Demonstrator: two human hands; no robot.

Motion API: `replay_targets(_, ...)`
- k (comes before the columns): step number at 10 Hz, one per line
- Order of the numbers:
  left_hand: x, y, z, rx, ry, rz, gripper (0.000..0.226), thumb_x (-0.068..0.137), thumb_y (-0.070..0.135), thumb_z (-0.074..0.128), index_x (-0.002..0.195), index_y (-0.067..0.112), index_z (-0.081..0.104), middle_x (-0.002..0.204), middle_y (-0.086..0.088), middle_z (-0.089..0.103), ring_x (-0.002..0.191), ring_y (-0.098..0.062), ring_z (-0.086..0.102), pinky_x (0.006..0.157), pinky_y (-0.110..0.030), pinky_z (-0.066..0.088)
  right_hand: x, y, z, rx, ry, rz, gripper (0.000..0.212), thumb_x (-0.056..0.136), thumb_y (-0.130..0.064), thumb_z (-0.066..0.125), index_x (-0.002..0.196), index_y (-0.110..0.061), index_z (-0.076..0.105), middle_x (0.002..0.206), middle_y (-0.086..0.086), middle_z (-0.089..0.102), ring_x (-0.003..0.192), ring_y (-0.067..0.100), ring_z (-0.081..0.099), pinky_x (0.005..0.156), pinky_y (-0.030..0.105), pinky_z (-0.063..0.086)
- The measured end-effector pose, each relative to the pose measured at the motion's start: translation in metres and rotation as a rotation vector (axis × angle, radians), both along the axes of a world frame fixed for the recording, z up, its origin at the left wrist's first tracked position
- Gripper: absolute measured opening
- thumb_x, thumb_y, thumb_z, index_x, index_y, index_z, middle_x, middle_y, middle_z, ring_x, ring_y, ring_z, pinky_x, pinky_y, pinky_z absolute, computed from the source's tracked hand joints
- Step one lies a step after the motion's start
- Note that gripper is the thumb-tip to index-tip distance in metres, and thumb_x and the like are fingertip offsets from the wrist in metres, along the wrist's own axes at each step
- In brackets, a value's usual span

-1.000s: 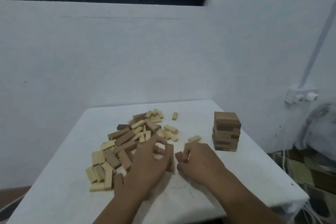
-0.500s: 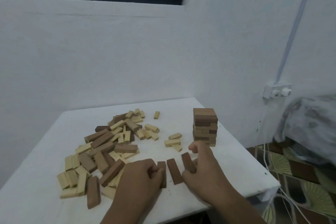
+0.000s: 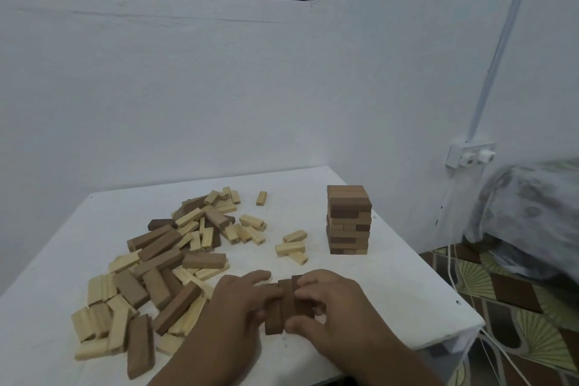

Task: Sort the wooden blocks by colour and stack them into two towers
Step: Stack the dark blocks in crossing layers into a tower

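Observation:
Three dark brown blocks (image 3: pixel 286 304) lie side by side near the front of the white table (image 3: pixel 391 285). My left hand (image 3: pixel 238 313) and my right hand (image 3: pixel 332 307) squeeze them together from either side, fingers curled over their edges. A tower of brown blocks (image 3: pixel 348 220) stands at the back right of the table. A loose heap of pale and brown blocks (image 3: pixel 163 257) spreads over the left half. A few pale blocks (image 3: pixel 293 247) lie between the heap and the tower.
White walls close the table in behind and on the right. A wall socket (image 3: pixel 470 155) with a white cable sits to the right. A patterned floor (image 3: pixel 517 307) and a bundle of grey cloth (image 3: pixel 532 213) lie beyond the table's right edge.
The three brown blocks, spread apart half a second ago, are now pressed together between both hands. The view has shifted slightly.

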State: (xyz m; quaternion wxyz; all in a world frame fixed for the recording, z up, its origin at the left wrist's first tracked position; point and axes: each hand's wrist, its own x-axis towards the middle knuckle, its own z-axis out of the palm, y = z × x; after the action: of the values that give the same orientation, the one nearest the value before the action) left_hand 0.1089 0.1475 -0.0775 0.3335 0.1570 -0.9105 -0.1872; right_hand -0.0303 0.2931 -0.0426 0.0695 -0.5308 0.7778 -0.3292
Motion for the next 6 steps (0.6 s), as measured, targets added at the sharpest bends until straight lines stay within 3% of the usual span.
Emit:
replay_targets(1,-0.002,0.002,0.005,-0.034,0.082,-0.056,0.035,0.082,0.011,0.055,0.107,0.033,0.069,0.116,0.017,0.065,0.1,-0.002,0.063,0.082,-0.029,0.049,0.0,-0.002,0.0,0.023,-0.024,0.003,0.041,0.076,-0.036,0.08,0.114,-0.024,0.074,0.12,-0.016,0.058,0.109,0.0,0.051,0.097,0.017,0.045)
replay_targets(2,0.008,0.019,0.042,0.128,-0.165,-0.09,0.038,0.094,0.005,0.059,0.115,0.036,0.064,0.106,0.033,0.05,0.094,0.026,0.047,0.083,-0.003,0.042,-0.001,-0.002,0.001,0.029,0.001,0.018,0.034,0.079,-0.035,0.078,0.11,-0.023,0.076,0.12,-0.014,0.061,0.108,-0.001,0.051,0.098,0.016,0.041)
replay_targets(3,0.008,0.014,0.03,0.166,-0.136,-0.127,0.039,0.095,0.012,0.061,0.125,0.036,0.061,0.117,0.026,0.052,0.096,0.023,0.043,0.084,0.002,0.037,-0.003,-0.002,0.001,0.024,0.052,0.061,0.026,0.084,-0.035,0.074,0.106,-0.021,0.078,0.116,-0.008,0.067,0.108,0.0,0.052,0.092,0.013,0.037)
replay_targets(4,0.008,0.013,0.029,0.217,-0.155,-0.138,0.041,0.094,0.009,0.061,0.125,0.037,0.059,0.113,0.028,0.049,0.097,0.02,0.046,0.084,0.002,0.035,-0.002,-0.002,-0.001,-0.006,0.065,0.086,0.022,0.085,-0.033,0.074,0.102,-0.022,0.079,0.109,-0.007,0.07,0.099,-0.008,0.047,0.085,0.005,0.031)
replay_targets(5,0.003,0.011,0.023,0.255,-0.082,-0.187,0.033,0.081,0.008,0.065,0.102,0.034,0.068,0.109,0.013,0.055,0.102,0.018,0.052,0.082,0.001,0.042,-0.003,-0.002,-0.003,-0.01,0.056,0.088,0.019,0.082,-0.032,0.076,0.099,-0.023,0.079,0.107,-0.007,0.071,0.101,-0.008,0.052,0.087,0.008,0.035)
replay_targets(6,0.003,0.007,0.02,0.282,-0.05,-0.145,0.025,0.068,0.003,0.063,0.086,0.018,0.07,0.105,-0.013,0.063,0.101,0.019,0.052,0.075,0.002,0.043,-0.005,-0.002,-0.001,0.028,0.0,0.073,0.026,0.078,-0.033,0.08,0.103,-0.024,0.079,0.112,-0.014,0.067,0.107,-0.001,0.057,0.095,0.02,0.045)
